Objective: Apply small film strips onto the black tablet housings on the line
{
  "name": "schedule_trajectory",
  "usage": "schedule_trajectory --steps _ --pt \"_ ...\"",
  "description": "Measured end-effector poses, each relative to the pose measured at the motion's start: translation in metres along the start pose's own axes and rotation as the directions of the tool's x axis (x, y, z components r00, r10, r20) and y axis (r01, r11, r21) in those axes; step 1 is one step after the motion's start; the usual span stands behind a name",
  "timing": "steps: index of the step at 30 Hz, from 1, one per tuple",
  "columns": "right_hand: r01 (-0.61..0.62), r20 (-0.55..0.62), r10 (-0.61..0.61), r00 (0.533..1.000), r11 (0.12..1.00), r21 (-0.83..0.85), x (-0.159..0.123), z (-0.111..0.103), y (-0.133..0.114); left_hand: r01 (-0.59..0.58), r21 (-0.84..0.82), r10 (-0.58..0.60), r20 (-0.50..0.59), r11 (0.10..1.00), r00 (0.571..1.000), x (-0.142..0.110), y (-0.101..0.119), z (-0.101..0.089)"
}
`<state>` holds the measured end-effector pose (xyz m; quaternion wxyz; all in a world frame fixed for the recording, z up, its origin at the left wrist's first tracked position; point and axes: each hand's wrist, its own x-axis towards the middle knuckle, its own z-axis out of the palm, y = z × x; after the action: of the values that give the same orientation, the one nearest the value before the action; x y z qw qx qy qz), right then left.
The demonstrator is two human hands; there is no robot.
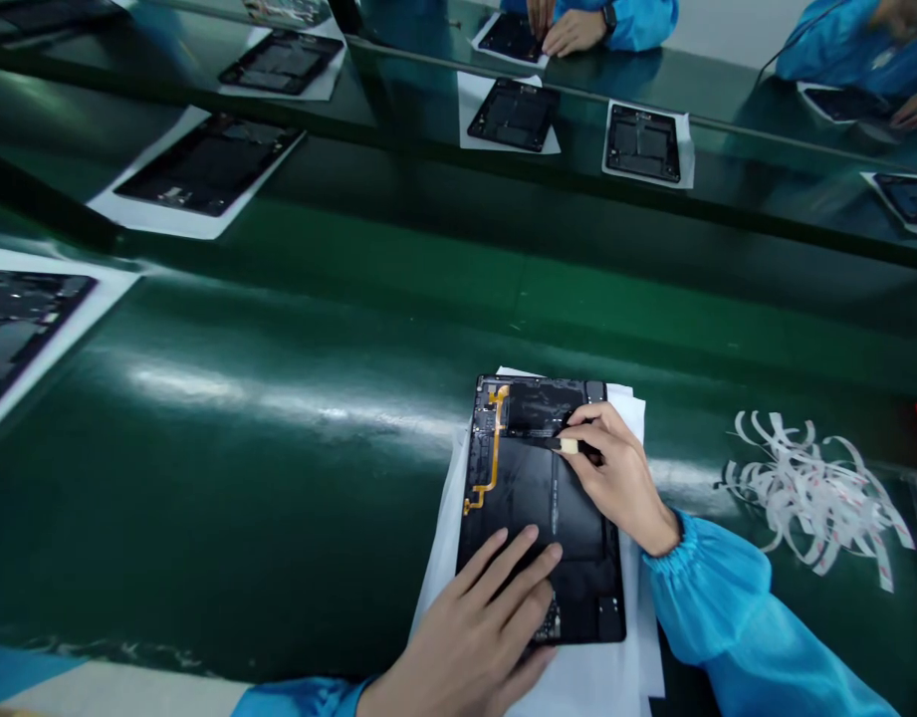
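Note:
An opened black tablet [529,498] lies on white sheets [577,682], its inside facing up. An orange flex cable [495,438] runs along its left side. My left hand [480,627] rests flat on the tablet's lower part, fingers spread, covering some of the components there. Over the upper right of the tablet, my right hand [618,468] pinches dark, pointed tweezers [542,442] with a cream-coloured piece [570,446] at the fingertips. The tip points left towards the orange cable; whether it touches the tablet I cannot tell.
Curled white strips [816,488] are heaped on the green table [241,518] at right. Another opened tablet [25,309] lies at the left edge. Beyond, several more lie on white sheets, including one tablet [643,144]. Co-workers' hands [573,32] work at the back.

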<state>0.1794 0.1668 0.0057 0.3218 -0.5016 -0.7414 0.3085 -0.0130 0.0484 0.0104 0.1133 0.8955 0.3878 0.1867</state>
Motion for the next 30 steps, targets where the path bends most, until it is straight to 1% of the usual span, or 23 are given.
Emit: schedule_trajectory --steps 7,15,17,20,22,25,27,30 --pt "-0.015 0.009 0.015 1.0 1.0 -0.011 0.0 0.001 -0.002 0.009 0.001 -0.009 -0.014 1.0 1.0 0.0 0.0 0.001" --pt "-0.013 0.023 0.012 1.0 0.999 0.03 0.0 0.001 -0.003 -0.006 -0.028 0.006 0.01 1.0 1.0 -0.003 -0.002 0.003" --pt "-0.009 0.015 0.008 1.0 0.999 0.043 0.0 0.001 -0.002 -0.03 -0.016 0.031 0.043 0.999 0.999 -0.002 -0.004 -0.001" --pt "-0.002 -0.008 0.002 1.0 0.999 0.043 0.001 0.0 -0.002 -0.063 0.035 0.058 0.125 0.997 0.99 0.002 -0.007 -0.009" --pt "-0.002 -0.033 0.004 0.999 0.999 0.049 0.002 -0.001 -0.002 -0.072 0.063 0.062 0.157 0.995 0.986 0.008 -0.011 -0.014" --pt "-0.018 -0.133 0.032 0.991 0.994 0.108 0.003 -0.002 -0.002 -0.068 0.07 0.056 0.16 0.995 0.985 0.021 -0.021 -0.016" --pt "-0.048 -0.198 0.085 0.976 0.981 0.188 0.002 -0.001 0.0 -0.038 0.063 0.029 0.149 0.997 0.988 0.034 -0.03 -0.016" --pt "-0.103 -0.214 0.174 0.961 0.947 0.304 0.003 0.001 0.002 0.034 0.019 -0.037 0.135 0.999 0.99 0.057 -0.041 -0.015"
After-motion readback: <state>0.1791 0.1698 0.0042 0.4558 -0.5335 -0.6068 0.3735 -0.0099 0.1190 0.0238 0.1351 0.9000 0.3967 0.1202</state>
